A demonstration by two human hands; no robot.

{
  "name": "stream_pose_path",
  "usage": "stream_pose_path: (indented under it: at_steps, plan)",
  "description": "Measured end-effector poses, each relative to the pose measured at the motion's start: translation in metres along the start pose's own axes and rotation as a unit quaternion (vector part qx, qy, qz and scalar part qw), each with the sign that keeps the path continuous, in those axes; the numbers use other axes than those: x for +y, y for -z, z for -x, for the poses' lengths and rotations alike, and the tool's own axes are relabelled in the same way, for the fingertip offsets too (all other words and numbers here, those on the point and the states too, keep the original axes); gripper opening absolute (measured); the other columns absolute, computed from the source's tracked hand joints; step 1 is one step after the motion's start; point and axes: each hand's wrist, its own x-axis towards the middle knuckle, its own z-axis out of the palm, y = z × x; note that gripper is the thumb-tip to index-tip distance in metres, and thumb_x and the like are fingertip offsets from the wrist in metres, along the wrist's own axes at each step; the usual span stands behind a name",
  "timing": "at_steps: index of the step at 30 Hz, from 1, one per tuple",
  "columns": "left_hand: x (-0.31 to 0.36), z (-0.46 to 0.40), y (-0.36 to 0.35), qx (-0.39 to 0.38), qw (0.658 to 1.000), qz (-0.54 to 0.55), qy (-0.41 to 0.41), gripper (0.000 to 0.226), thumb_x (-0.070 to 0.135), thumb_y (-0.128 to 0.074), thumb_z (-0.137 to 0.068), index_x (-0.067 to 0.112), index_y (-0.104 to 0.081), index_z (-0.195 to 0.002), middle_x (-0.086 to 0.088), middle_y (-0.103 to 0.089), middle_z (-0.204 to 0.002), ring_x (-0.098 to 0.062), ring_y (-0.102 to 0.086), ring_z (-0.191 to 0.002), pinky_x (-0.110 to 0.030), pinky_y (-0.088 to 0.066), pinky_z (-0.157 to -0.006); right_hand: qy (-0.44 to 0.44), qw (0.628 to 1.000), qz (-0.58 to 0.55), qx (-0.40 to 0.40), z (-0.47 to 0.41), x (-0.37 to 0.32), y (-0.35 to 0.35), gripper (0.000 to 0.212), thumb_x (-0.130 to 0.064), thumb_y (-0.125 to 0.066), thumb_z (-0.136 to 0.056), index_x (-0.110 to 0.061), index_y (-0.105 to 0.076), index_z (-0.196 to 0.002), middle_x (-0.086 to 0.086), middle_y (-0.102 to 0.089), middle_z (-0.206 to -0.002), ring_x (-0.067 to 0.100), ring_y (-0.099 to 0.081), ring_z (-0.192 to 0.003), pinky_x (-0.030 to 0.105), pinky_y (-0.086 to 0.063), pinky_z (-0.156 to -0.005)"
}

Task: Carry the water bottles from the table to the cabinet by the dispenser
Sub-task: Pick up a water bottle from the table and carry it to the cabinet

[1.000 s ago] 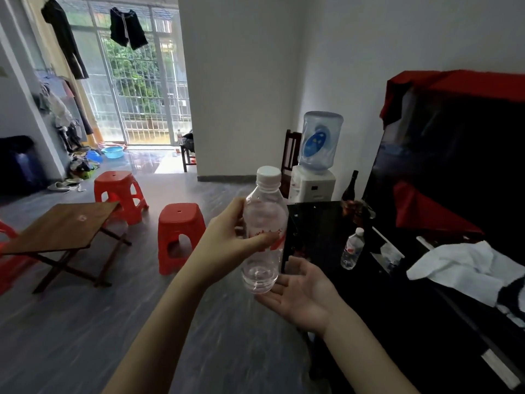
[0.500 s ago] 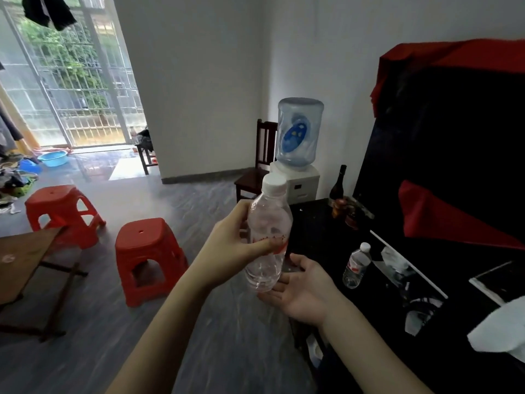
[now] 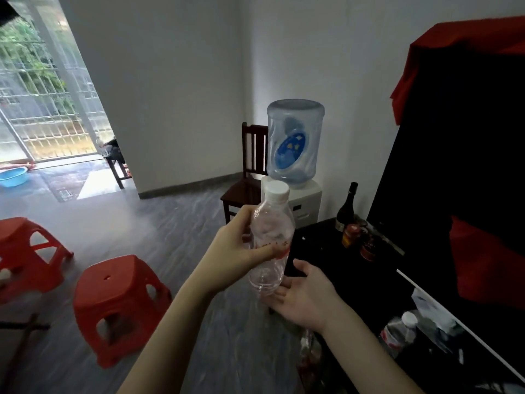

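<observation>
My left hand (image 3: 237, 253) grips a clear water bottle (image 3: 271, 240) with a white cap and a red label, held upright at mid-frame. Just under the bottle's base, my right hand (image 3: 305, 297) lies palm up with relaxed fingers, touching or almost touching the bottom. A second small water bottle (image 3: 397, 334) with a white cap stands on the black cabinet (image 3: 321, 237) at the lower right. The water dispenser (image 3: 295, 155), a blue jug on a white base, stands at the cabinet's far end.
A dark wine bottle (image 3: 347, 206) and small jars (image 3: 351, 236) sit on the cabinet near the dispenser. A dark wooden chair (image 3: 247, 180) stands left of the dispenser. Red plastic stools (image 3: 116, 305) are on the grey floor at left. A large black screen with red cloth (image 3: 466, 172) fills the right.
I have moved closer to the dispenser and cabinet; the stools and table slid left out of view. The bottle stays in my left hand with the right hand under it.
</observation>
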Motion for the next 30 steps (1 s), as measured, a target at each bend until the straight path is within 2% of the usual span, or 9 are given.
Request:
stream_pose_path:
  at_steps: [5, 8, 12, 15, 17, 22, 24, 26, 30]
  plan:
    - [-0.034, -0.073, 0.001, -0.023, 1.0, 0.0, 0.005, 0.055, 0.036, -0.086, -0.077, 0.031, -0.058, -0.124, 0.015, -0.071, -0.113, -0.001, -0.069, -0.104, -0.034, -0.056, -0.096, 0.004, 1.0, -0.017, 0.01, -0.051, -0.046, -0.005, 0.061, -0.038, -0.045, -0.098, 0.015, -0.054, -0.127, 0.035, -0.062, -0.124, 0.043, -0.056, -0.123, 0.048, -0.038, -0.112]
    - [-0.054, -0.115, -0.003, -0.047, 0.999, 0.0, 0.001, 0.054, 0.032, -0.087, -0.077, 0.032, -0.058, -0.123, 0.017, -0.071, -0.112, 0.0, -0.068, -0.104, -0.035, -0.056, -0.096, 0.02, 0.999, -0.03, 0.022, -0.08, -0.071, -0.005, 0.061, -0.039, -0.045, -0.098, 0.014, -0.053, -0.129, 0.034, -0.062, -0.125, 0.043, -0.056, -0.123, 0.049, -0.039, -0.111]
    - [-0.084, -0.177, -0.01, -0.105, 0.994, 0.001, -0.013, 0.056, 0.032, -0.086, -0.078, 0.032, -0.056, -0.125, 0.015, -0.07, -0.115, 0.001, -0.067, -0.106, -0.03, -0.056, -0.096, 0.042, 0.996, -0.062, 0.04, -0.121, -0.102, -0.001, 0.063, -0.04, -0.044, -0.099, 0.016, -0.052, -0.128, 0.035, -0.061, -0.125, 0.044, -0.056, -0.122, 0.049, -0.045, -0.098]
    - [-0.105, -0.233, -0.015, -0.156, 0.987, -0.014, -0.047, 0.056, 0.034, -0.087, -0.076, 0.033, -0.057, -0.123, 0.019, -0.07, -0.113, 0.005, -0.066, -0.104, -0.023, -0.055, -0.093, 0.07, 0.99, -0.105, 0.056, -0.153, -0.128, -0.002, 0.065, -0.041, -0.046, -0.099, 0.017, -0.054, -0.126, 0.036, -0.061, -0.124, 0.044, -0.055, -0.123, 0.049, -0.04, -0.109]
    - [-0.115, -0.272, -0.019, -0.196, 0.977, -0.026, -0.074, 0.055, 0.035, -0.088, -0.075, 0.03, -0.059, -0.121, 0.017, -0.072, -0.11, 0.004, -0.067, -0.101, -0.027, -0.056, -0.092, 0.095, 0.983, -0.137, 0.074, -0.172, -0.143, -0.001, 0.065, -0.041, -0.046, -0.099, 0.018, -0.054, -0.126, 0.037, -0.062, -0.123, 0.044, -0.055, -0.123, 0.048, -0.036, -0.114]
    - [-0.122, -0.363, -0.043, -0.321, 0.932, -0.071, -0.154, 0.049, 0.051, -0.086, -0.073, 0.038, -0.057, -0.11, 0.015, -0.071, -0.1, -0.002, -0.068, -0.091, -0.037, -0.057, -0.083, 0.167, 0.953, -0.22, 0.121, -0.196, -0.173, 0.003, 0.064, -0.04, -0.044, -0.102, 0.017, -0.052, -0.129, 0.037, -0.061, -0.124, 0.044, -0.056, -0.122, 0.048, -0.036, -0.114]
    - [-0.118, -0.387, -0.064, -0.361, 0.911, -0.07, -0.187, 0.049, 0.053, -0.085, -0.073, 0.041, -0.056, -0.11, 0.021, -0.071, -0.096, 0.002, -0.068, -0.087, -0.025, -0.054, -0.077, 0.203, 0.936, -0.251, 0.143, -0.198, -0.183, 0.011, 0.063, -0.04, -0.044, -0.102, 0.016, -0.053, -0.128, 0.035, -0.061, -0.124, 0.043, -0.057, -0.121, 0.048, -0.036, -0.114]
    - [-0.113, -0.401, -0.089, -0.405, 0.889, -0.042, -0.209, 0.049, 0.045, -0.087, -0.075, 0.036, -0.057, -0.114, 0.028, -0.07, -0.095, 0.006, -0.068, -0.085, -0.013, -0.05, -0.071, 0.237, 0.913, -0.286, 0.166, -0.194, -0.189, 0.02, 0.062, -0.04, -0.044, -0.102, 0.015, -0.055, -0.128, 0.033, -0.063, -0.124, 0.041, -0.058, -0.119, 0.047, -0.037, -0.114]
    - [-0.112, -0.401, -0.142, -0.506, 0.83, 0.003, -0.237, 0.056, 0.044, -0.085, -0.076, 0.035, -0.055, -0.123, 0.023, -0.072, -0.101, 0.007, -0.068, -0.092, -0.013, -0.053, -0.076, 0.279, 0.855, -0.373, 0.227, -0.182, -0.173, 0.045, 0.058, -0.04, -0.043, -0.103, 0.011, -0.057, -0.125, 0.031, -0.068, -0.116, 0.04, -0.061, -0.114, 0.046, -0.044, -0.104]
